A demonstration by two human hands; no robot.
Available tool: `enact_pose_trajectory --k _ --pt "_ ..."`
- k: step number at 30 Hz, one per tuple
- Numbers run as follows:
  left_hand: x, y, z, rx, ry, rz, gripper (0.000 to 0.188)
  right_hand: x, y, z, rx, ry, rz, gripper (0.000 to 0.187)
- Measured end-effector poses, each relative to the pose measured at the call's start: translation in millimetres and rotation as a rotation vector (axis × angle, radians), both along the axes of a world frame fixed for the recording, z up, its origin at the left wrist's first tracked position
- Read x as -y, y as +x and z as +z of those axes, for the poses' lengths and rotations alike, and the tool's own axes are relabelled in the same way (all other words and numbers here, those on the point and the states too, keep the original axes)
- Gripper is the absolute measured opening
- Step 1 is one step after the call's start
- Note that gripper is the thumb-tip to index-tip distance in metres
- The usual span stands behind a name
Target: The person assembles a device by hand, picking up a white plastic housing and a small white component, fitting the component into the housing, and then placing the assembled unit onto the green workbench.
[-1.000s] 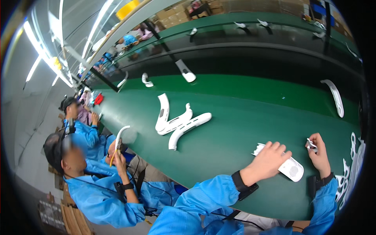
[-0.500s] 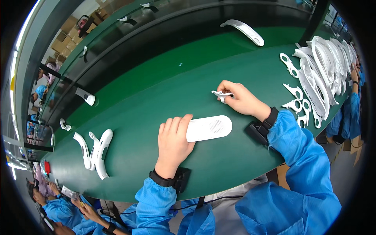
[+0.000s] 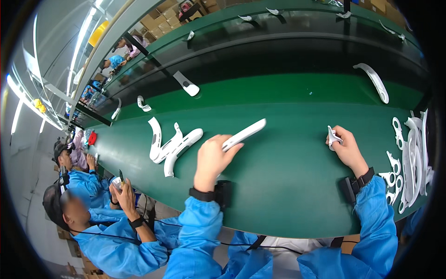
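A long white plastic casing (image 3: 246, 134) with a rounded end is gripped by my left hand (image 3: 213, 159), its narrow edge facing up and slanting to the far right. Well to its right, my right hand (image 3: 349, 152) pinches a small white plastic piece (image 3: 332, 138) with a pointed, curved shape; the fingers partly cover it. Both hands are above the green table (image 3: 278, 186). Left of my left hand, several curved white shells (image 3: 179, 148) lie together in a cluster.
Curved white shells (image 3: 414, 156) are heaped at the right edge, beside white ring-ended parts (image 3: 394, 162). On the green strip behind rest another curved shell (image 3: 375, 83) and a white casing (image 3: 186, 84). A co-worker in a blue smock (image 3: 118, 242) sits close on my left, handling a small object.
My view has swung left. The casing in my left hand has turned from its flat, perforated face to its edge. My right hand keeps the small piece, now farther from the left hand.
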State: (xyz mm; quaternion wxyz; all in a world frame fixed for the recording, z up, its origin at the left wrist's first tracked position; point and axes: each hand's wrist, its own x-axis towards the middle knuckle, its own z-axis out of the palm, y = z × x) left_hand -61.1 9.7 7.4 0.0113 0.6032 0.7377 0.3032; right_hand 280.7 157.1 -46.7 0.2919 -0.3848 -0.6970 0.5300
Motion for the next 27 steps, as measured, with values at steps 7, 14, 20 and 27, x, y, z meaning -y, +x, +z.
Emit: enact_pose_trajectory --k 7,14,20,27 --pt "30.7 -69.0 7.3 -0.084 -0.290 0.069 0.027 -2.8 -0.6 -0.8 -0.026 0.038 0.006 0.016" --pt "43.7 -78.0 15.7 -0.259 -0.462 0.358 0.045 -2.0 2.1 -2.9 -0.046 0.066 0.002 0.015" --pt "-30.5 -42.0 70.3 -0.353 -0.131 0.129 0.047 -4.6 0.0 -0.3 -0.048 0.024 0.002 0.015" --pt "-161.4 -81.2 36.6 -0.336 -0.569 0.359 0.068 1.1 -11.0 0.3 -0.067 0.117 0.008 0.014"
